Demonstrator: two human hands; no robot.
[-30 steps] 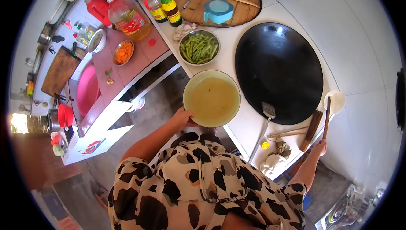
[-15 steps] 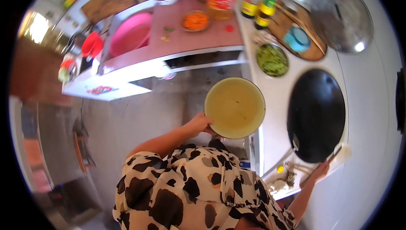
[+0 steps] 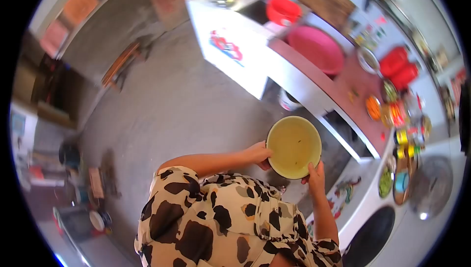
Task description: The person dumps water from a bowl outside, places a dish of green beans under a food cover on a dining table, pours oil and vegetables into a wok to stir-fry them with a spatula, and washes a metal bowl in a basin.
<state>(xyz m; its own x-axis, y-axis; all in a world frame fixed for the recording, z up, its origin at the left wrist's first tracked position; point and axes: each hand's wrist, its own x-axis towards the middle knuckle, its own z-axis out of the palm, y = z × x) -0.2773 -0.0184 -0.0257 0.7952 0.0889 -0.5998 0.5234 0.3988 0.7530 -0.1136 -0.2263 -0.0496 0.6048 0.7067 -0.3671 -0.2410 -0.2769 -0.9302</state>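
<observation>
A round yellow basin (image 3: 294, 144) with a dark rim is held out in front of my body, over the floor. Shallow liquid seems to lie in it, with a few small dark specks. My left hand (image 3: 260, 154) grips its left rim, thumb on top and fingers underneath. On the lower right rim, my right hand (image 3: 315, 177) has hold of it in the same way. The fingers under the basin are partly hidden.
A counter carries a large pink tub (image 3: 316, 48), a red basin (image 3: 283, 12) and a plate of orange pieces (image 3: 373, 107). The black wok (image 3: 370, 237), chopped greens (image 3: 385, 182) and a metal lid (image 3: 431, 186) sit at right. A wooden bench (image 3: 120, 66) stands at left.
The view has swung left, away from the wok. My right hand has left the utensil by the wok and taken hold of the basin, which my left hand still holds.
</observation>
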